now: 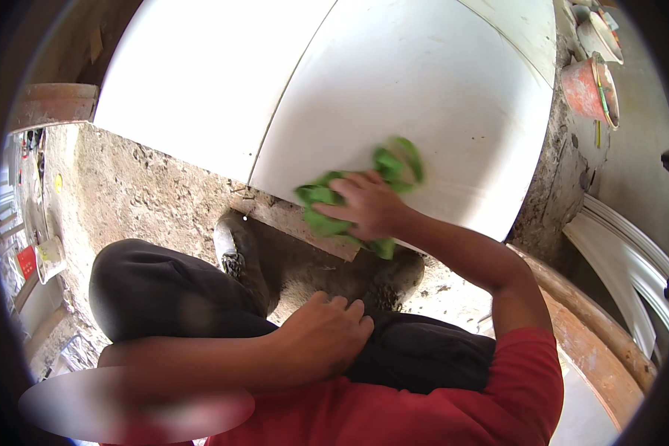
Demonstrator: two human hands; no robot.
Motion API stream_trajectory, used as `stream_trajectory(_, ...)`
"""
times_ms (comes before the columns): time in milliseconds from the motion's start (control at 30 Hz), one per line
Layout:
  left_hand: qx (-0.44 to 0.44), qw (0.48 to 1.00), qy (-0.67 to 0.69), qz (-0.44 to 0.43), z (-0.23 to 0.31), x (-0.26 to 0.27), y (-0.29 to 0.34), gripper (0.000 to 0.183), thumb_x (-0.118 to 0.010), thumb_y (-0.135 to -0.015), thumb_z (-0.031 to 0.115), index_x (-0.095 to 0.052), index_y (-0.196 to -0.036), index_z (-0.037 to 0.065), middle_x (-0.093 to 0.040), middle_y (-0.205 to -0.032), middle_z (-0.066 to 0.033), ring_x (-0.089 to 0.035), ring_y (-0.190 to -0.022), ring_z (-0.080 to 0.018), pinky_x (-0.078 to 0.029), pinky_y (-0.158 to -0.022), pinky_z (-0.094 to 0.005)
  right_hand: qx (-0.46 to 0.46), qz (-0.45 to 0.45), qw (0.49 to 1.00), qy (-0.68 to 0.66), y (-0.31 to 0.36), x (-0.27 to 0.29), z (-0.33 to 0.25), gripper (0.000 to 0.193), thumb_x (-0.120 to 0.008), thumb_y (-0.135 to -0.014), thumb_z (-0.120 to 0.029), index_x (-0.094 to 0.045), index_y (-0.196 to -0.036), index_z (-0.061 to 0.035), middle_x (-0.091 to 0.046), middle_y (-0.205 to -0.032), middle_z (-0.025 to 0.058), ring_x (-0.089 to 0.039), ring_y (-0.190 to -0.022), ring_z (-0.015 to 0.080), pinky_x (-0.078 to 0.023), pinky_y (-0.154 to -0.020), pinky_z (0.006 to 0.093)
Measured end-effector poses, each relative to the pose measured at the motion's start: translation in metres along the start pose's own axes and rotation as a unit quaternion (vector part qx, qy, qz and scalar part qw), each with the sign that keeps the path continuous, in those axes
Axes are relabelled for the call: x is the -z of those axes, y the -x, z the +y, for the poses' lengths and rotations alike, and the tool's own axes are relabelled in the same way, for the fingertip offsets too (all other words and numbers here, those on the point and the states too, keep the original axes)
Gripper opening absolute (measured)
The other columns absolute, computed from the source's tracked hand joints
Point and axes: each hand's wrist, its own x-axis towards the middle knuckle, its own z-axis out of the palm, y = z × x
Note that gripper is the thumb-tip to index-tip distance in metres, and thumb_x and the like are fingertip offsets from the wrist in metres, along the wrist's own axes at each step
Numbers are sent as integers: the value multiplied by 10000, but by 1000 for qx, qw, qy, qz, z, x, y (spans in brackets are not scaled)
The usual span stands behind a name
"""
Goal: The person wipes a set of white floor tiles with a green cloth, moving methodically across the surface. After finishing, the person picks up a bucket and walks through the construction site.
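One green cloth, rumpled and slightly blurred, at the near edge of a large white slab, partly beneath the right hand. Held there by bent fingers, closed over a bunch of the folds, with a loose loop spread on the slab past the knuckles and a lower end down at the slab's near edge. Cannot tell the tightness of the hold, with the palm hidden.

Laid across the lap, back upward, the left hand, apart from the cloth, fingers loosely bent above dark trousers. Cannot tell of anything under that palm, with the underside out of sight.

Between the knees and the slabs, a pair of dirty boots on rough ground. To the left of the large slab, across a thin dark seam, a second slab, also white and brightly lit. Near the lower edge, a red shirt.

Off to the right, a stained reddish bucket with a whitish bucket just beyond; farther down that side, curved white trim and a long wooden pole. Far left, a small pale bucket.
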Motion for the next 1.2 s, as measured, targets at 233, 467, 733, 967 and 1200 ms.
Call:
stream_trajectory(233, 10, 1000, 23, 17, 7, -1, -14, 631, -680, -895, 336, -495, -1408, 19, -521, -1437, -226, -545, -1285, -353, -431, -1042, -470, 15, 100, 995, 20, -105, -10, -19, 554, -758, -782, -237, -665, -1322, -317, -551, -1256, 104, -529, -1193, 269, -420, -997, 474)
stream_trajectory(467, -13, 994, -15, 108, -4, -5, -4, 633, -720, -866, 342, -524, -1374, 19, -527, -1425, -230, -575, -1242, -368, -456, -1025, -481, -222, 188, 945, 148, 129, -11, 94, 655, -713, -812, -298, -548, -1446, -265, -555, -1230, 157, -541, -1116, 346, -459, -913, 518)
stream_trajectory(733, -8, 996, -29, 79, 1, 2, -8, 641, -710, -883, 372, -519, -1391, 31, -517, -1445, -230, -554, -1280, -369, -433, -1062, -482, -546, 295, 763, 180, 156, 23, 116, 705, -731, -825, -304, -484, -1486, -305, -523, -1196, 172, -508, -1145, 380, -427, -923, 538)
stream_trajectory(967, 4, 993, -28, 114, 1, 9, -4, 632, -692, -906, 374, -508, -1406, 34, -519, -1448, -214, -551, -1288, -357, -432, -1067, -483, -237, 246, 930, 134, 174, 38, 124, 638, -747, -794, -259, -585, -1408, -201, -597, -1098, 159, -601, -989, 364, -462, -938, 494)
stream_trajectory(1200, 46, 994, -59, 74, -2, 13, -19, 637, -693, -907, 375, -500, -1415, 42, -519, -1452, -207, -542, -1299, -356, -419, -1081, -484, -305, 295, 897, 126, 83, 0, 133, 642, -719, -769, -224, -582, -1393, -285, -531, -1114, 153, -520, -1048, 360, -425, -908, 547)
